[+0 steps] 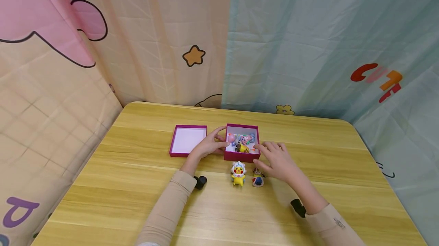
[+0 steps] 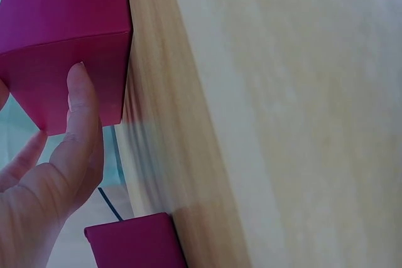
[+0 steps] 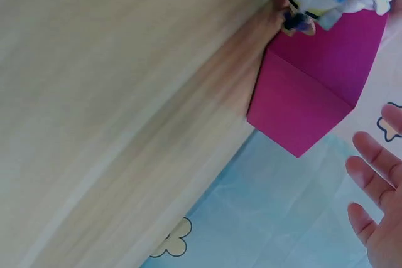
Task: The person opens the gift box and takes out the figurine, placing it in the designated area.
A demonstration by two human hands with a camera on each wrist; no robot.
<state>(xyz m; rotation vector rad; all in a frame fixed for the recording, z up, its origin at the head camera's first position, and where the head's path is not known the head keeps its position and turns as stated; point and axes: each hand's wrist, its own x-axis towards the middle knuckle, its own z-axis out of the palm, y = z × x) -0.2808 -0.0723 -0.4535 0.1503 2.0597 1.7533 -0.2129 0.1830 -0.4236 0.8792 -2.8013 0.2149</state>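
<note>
An uncovered magenta box with a white inside holds several small toy figures, among them a pink round-headed one and a yellow and brown one. My left hand is at the box's left side; its fingers are spread and touch the outer wall. On the opposite side my right hand hovers by the near right corner, fingers apart and holding nothing. In front of the box stand a yellow Pikachu figurine with a white hood and a smaller red, white and blue figurine.
The matching magenta lid lies inside-up on the wooden table, left of the box and behind my left wrist. Printed curtains hang along the table's back edge.
</note>
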